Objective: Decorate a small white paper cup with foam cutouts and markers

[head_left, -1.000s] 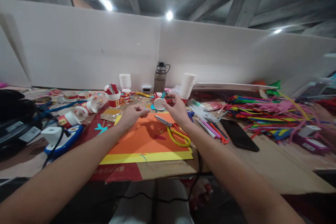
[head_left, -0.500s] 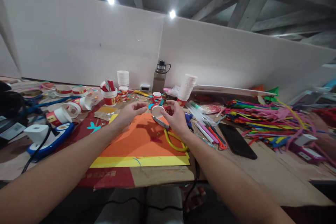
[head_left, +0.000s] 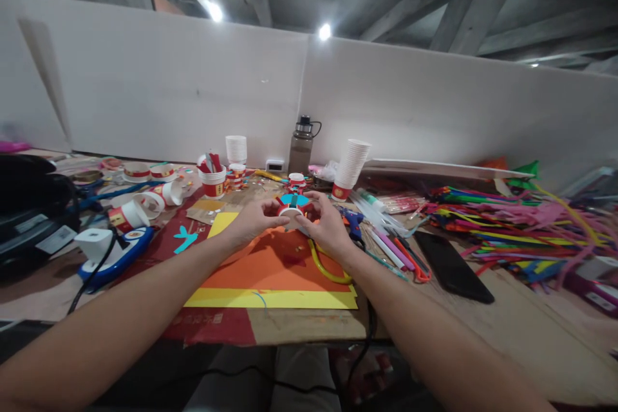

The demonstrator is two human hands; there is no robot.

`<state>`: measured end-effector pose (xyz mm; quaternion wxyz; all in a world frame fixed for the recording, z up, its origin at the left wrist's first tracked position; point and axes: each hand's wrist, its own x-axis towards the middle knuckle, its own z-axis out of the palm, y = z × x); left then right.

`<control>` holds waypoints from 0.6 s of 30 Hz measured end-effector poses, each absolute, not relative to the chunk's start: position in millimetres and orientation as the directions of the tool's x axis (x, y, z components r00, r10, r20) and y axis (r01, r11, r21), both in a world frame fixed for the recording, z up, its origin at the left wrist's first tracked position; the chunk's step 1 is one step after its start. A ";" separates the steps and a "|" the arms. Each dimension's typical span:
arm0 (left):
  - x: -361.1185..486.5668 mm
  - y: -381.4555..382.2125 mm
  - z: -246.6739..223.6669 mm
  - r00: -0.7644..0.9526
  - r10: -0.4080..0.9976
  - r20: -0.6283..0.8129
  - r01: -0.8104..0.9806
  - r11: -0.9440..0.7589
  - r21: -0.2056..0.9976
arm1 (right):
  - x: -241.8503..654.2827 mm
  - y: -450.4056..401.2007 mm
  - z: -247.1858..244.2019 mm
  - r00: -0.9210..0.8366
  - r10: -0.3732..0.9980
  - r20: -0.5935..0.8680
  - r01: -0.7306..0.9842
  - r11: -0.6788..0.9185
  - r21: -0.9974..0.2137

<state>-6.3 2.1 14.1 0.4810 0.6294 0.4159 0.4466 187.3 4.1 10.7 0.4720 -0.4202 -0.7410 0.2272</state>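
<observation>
Above the orange paper sheet [head_left: 261, 270], a small red and white paper cup [head_left: 291, 212] with turquoise paper pieces on it is held between both hands. My left hand [head_left: 251, 225] pinches its left side with thumb and fingers. On the opposite side, my right hand [head_left: 329, 226] has its fingers curled around the edge, thumb in front. Yellow-handled scissors [head_left: 329, 270] lie on the orange sheet, below my right hand; that hand partly hides their blades. A yellow sheet [head_left: 290, 300] sticks out from beneath the orange one. Turquoise paper cutouts [head_left: 186, 240] lie to the left.
Stacked white cups [head_left: 352, 167], a bottle [head_left: 301, 148] and a cup of red-handled tools [head_left: 212, 180] stand at the back. A glue gun [head_left: 353, 222], phone [head_left: 454, 267] and coloured pipe cleaners [head_left: 512, 225] lie right. Cut cups [head_left: 128, 215] and a blue-edged power strip [head_left: 118, 257] are left.
My left hand has come in from beside the cup and now grips its left side. The cup has tilted, showing more turquoise paper. The view has shifted slightly left.
</observation>
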 end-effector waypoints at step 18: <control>0.7 -3.0 13.6 0.213 0.971 0.110 -0.016 -0.109 0.994 | 184.4 2.2 12.2 -0.140 0.901 0.411 0.240 0.434 -0.868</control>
